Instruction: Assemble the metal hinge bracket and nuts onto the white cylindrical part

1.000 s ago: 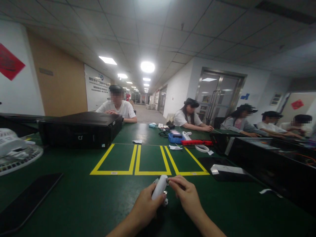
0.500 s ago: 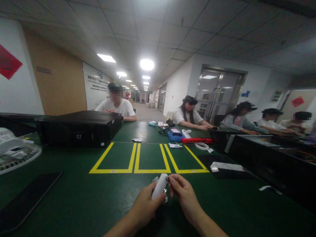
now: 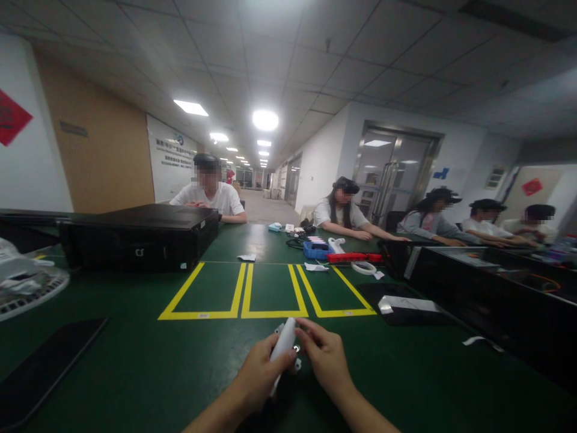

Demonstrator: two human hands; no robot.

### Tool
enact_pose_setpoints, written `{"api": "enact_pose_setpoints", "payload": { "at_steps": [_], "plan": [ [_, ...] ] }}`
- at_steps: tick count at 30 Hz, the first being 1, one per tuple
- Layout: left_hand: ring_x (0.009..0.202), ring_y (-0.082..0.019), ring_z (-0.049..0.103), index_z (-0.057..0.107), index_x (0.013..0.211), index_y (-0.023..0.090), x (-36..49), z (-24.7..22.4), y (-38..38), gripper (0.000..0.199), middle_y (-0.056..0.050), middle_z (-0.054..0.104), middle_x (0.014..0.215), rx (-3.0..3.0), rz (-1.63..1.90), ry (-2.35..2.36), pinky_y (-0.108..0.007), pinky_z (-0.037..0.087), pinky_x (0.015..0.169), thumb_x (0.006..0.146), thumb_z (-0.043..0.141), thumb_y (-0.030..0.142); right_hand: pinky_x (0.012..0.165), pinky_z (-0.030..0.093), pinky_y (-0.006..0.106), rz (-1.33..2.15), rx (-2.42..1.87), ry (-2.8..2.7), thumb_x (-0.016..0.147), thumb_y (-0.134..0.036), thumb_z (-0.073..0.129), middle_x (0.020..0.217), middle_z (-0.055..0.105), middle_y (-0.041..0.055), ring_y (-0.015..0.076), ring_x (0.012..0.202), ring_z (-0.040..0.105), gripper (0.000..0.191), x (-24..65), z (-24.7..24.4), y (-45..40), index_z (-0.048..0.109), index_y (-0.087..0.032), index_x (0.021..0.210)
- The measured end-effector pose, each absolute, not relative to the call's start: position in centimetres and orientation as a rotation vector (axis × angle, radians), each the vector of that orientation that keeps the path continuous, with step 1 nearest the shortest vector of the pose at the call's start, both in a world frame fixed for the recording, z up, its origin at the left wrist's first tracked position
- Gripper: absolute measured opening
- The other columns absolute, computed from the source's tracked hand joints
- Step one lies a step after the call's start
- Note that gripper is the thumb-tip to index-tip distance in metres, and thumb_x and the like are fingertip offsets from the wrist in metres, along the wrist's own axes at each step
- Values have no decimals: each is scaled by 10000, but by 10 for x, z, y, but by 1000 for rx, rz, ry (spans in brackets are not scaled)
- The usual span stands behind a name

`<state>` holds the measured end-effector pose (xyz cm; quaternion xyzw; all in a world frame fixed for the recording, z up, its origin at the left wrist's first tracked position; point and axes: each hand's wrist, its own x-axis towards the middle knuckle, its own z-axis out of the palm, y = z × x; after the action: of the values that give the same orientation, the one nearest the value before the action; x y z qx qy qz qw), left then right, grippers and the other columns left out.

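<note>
Near the front of the green table (image 3: 180, 361), my left hand (image 3: 259, 370) is wrapped round a white elongated part (image 3: 283, 340) that is tilted, its upper end pointing away from me. Small metallic and white pieces stick out at its sides. My right hand (image 3: 322, 355) is at the part's upper right end, thumb and fingertips pressed together there. Whatever these fingertips hold is too small to make out. Beyond the hands, yellow tape (image 3: 274, 314) marks three bays on the table top.
A black case (image 3: 139, 237) stands at the left, an open black chassis (image 3: 478, 294) at the right. Farther back lie a blue tray (image 3: 315, 250), a red object (image 3: 351, 257) and cables. A black pad (image 3: 49, 367) is front left. Several people sit around the tables.
The view has shifted slightly. My right fingers have shifted a little at the upper end of the white part, which my left hand still holds.
</note>
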<state>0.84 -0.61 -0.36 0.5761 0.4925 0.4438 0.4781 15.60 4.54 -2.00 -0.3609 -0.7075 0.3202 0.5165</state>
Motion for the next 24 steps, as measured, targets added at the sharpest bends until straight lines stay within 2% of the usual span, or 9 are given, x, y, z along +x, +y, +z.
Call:
{"api": "enact_pose_setpoints", "payload": {
  "at_steps": [2,5,9,11,13,17,21,24],
  "plan": [
    [645,-151,540,595,902,111,8,-6,-5,392,-22,613,712,1357,1138,1176,-247,409,593,680,597,435,445,393,231,822,-874,-1702,798,-447,600,511,537,-19,141,436,471,398,157,-19,47,684,-151,1051],
    [560,-131,525,557,948,115,9,-9,-2,472,-12,599,679,1229,1230,1228,-225,391,490,674,579,499,464,380,228,815,-888,-1793,828,-434,559,599,559,-12,136,473,463,407,169,-11,50,636,-156,1116],
    [394,-85,423,522,975,129,9,-11,2,500,12,569,653,1161,1246,1313,-208,305,351,699,517,546,595,412,250,661,-982,-2128,821,-265,566,775,615,27,175,661,555,169,188,-3,55,715,-208,879],
    [396,-94,434,532,974,126,10,-11,2,486,8,578,642,1177,1236,1327,-212,311,348,694,532,523,636,412,249,622,-1025,-2262,806,-221,598,825,616,21,181,723,573,148,189,-3,56,717,-234,892],
    [478,-125,502,553,964,116,11,-10,0,465,-10,600,654,1215,1238,1331,-218,353,393,683,558,487,652,406,238,591,-1111,-2315,814,-217,614,853,609,15,175,754,582,154,185,-5,56,707,-247,934],
    [617,-161,562,581,940,111,12,-10,-2,421,-24,614,674,1280,1239,1333,-236,414,520,686,568,447,666,388,206,545,-1253,-2384,825,-173,610,883,605,2,154,816,588,113,171,-7,54,699,-237,854],
    [587,-159,546,577,953,114,12,-9,-3,420,-27,609,692,1301,1216,1352,-229,387,470,694,548,444,683,392,201,526,-1299,-2376,827,-153,619,876,609,-3,154,842,589,80,170,-4,52,674,-212,833],
    [545,-144,525,574,967,114,12,-9,-3,432,-19,602,685,1312,1201,1368,-220,370,438,695,543,448,681,395,215,411,-1306,-2431,884,-150,546,918,610,12,162,844,597,140,173,1,50,673,-206,864]
  ]
}}
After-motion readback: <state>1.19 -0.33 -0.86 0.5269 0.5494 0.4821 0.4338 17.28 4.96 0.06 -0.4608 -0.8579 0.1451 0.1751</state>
